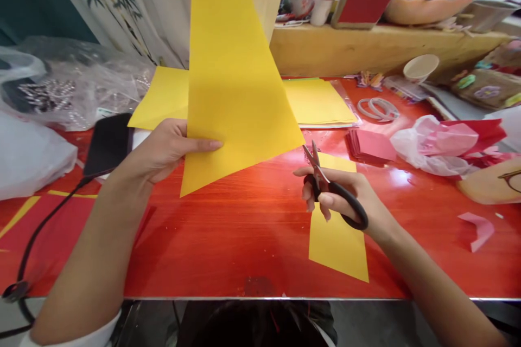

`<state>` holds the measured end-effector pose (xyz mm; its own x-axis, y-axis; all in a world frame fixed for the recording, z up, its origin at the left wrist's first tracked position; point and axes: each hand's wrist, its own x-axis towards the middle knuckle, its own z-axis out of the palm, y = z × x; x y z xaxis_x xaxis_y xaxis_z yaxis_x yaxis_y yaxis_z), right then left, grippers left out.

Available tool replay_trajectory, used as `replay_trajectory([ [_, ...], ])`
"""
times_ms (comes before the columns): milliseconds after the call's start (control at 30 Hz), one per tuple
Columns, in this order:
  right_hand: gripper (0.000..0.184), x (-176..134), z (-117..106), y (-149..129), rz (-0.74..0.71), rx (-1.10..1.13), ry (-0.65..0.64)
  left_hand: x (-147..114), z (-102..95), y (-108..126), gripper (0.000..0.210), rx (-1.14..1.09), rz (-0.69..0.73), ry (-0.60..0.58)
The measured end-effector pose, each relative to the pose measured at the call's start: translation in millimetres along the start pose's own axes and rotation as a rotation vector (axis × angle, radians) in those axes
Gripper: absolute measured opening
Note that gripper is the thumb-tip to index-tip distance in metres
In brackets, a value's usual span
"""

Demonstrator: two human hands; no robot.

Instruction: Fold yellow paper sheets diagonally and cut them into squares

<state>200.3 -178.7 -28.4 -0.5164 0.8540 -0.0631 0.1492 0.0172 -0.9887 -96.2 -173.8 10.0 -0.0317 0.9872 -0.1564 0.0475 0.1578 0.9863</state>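
The left hand (pixel 169 146) pinches a large, smooth, matte yellow sheet of paper (pixel 232 76) near its lower left edge, thumb flat across the front and the other fingers hidden behind. The sheet is raised above the glossy red table (pixel 220 244), with a straight left side, a long slanting right side and a lower edge that climbs to a sharp right-hand corner.

The right hand (pixel 342 190) is curled around a pair of scissors with dark plastic loops and bare metal blades (pixel 321 172). The blades stand slightly parted, tips right at that corner; whether they touch the paper I cannot tell. Below the right hand, partly covered by it, a narrow four-sided yellow paper piece (pixel 337 244) lies flat, its lower edge cut at a slant.

Behind the raised sheet rests a flat stack of yellow paper (pixel 321 103). To its right are two translucent rings (pixel 378 110), a small pile of dull red paper rectangles (pixel 362 146) and crumpled, thin white-and-pink wrapping (pixel 431 143). Near the left forearm sit a black, rounded-corner slab (pixel 109 143) with a cable and a crinkled clear plastic bag (pixel 87 78).
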Motion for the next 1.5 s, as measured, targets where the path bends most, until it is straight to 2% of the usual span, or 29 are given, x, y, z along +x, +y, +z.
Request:
replay_trajectory([
  [433,0.054,-1.5,2.8,0.5,-0.041,0.020,-0.007,-1.4,6.4,-0.6,0.025,-0.030,-0.004,-0.073],
  [633,0.052,-3.3,5.0,0.3,-0.044,0.050,0.010,0.6,5.2,-1.2,0.030,0.017,0.017,-0.117],
  [1200,0.049,-3.0,3.6,4.3,-0.085,0.021,0.032,0.0,6.4,-0.5,0.022,-0.061,0.030,-0.106],
  [1500,0.048,-2.9,4.1,2.4,-0.096,0.001,0.036,0.2,7.5,-2.3,0.023,-0.052,0.045,-0.138],
])
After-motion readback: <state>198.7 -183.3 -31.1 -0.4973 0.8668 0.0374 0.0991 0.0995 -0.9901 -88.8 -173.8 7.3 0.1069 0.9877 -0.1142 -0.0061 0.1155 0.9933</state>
